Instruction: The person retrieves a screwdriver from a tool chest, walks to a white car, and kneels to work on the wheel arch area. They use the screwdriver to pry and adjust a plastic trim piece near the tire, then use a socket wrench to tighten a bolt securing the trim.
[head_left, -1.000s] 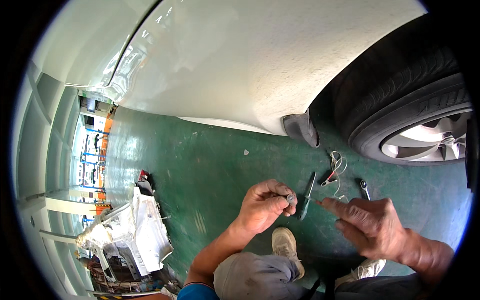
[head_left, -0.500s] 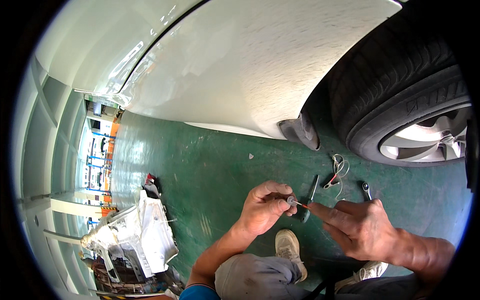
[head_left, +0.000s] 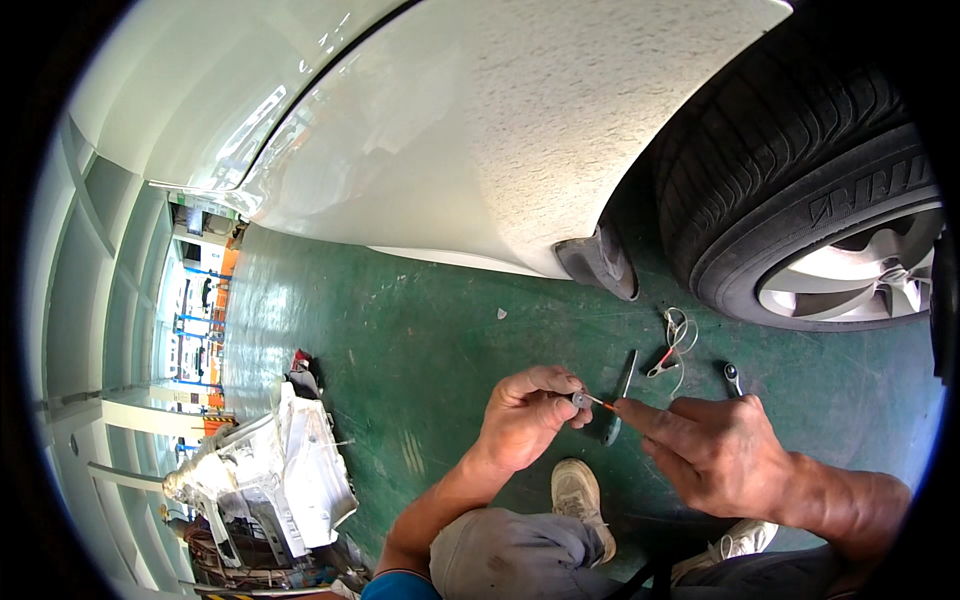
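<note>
My left hand [head_left: 525, 425] pinches a small round grey part [head_left: 579, 400] between thumb and fingers. In my right hand [head_left: 725, 455] is a thin metal-shafted tool [head_left: 599, 402] with a red-orange section by the index fingertip. Its handle is hidden inside the closed fingers, so its exact kind does not show. The shaft's tip meets the upper edge of the grey part, or passes just in front of it; I cannot tell which. Both hands are held above the green floor, in front of my knees.
A screwdriver [head_left: 613, 428], a clip lead with coiled wire [head_left: 664, 358] and a ratchet [head_left: 733, 378] lie on the green floor [head_left: 430, 330]. Beyond them stand a white car panel [head_left: 430, 150], a mud flap [head_left: 603, 263] and a tyre [head_left: 740, 215]. Silvery bodywork [head_left: 310, 460] is at left.
The small grey part has turned slightly in my left fingers. The tool's shaft has shifted a little upward against it, while both arms stay nearly in place.
</note>
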